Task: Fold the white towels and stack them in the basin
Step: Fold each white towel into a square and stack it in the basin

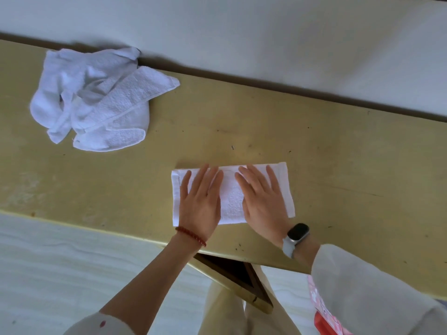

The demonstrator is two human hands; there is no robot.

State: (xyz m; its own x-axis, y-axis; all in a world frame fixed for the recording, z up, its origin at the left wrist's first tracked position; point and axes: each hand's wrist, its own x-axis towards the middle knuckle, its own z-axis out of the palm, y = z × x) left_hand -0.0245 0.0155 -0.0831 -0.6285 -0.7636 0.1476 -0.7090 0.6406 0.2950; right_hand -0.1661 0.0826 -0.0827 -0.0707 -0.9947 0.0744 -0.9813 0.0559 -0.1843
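A white towel (232, 199), folded into a long flat rectangle, lies on the yellow-green table (314, 160) near its front edge. My left hand (200, 201) presses flat on the towel's left half, fingers straight and spread. Beside it, my right hand (263, 201) lies flat on the right half in the same way. A loose pile of crumpled white towels (96, 100) sits at the table's far left, well apart from both hands. No basin is in view.
The table runs across the view, with a pale wall or surface (266, 32) behind its far edge. A pale floor (60, 274) shows below the front edge, with a dark brace (232, 272) under the tabletop.
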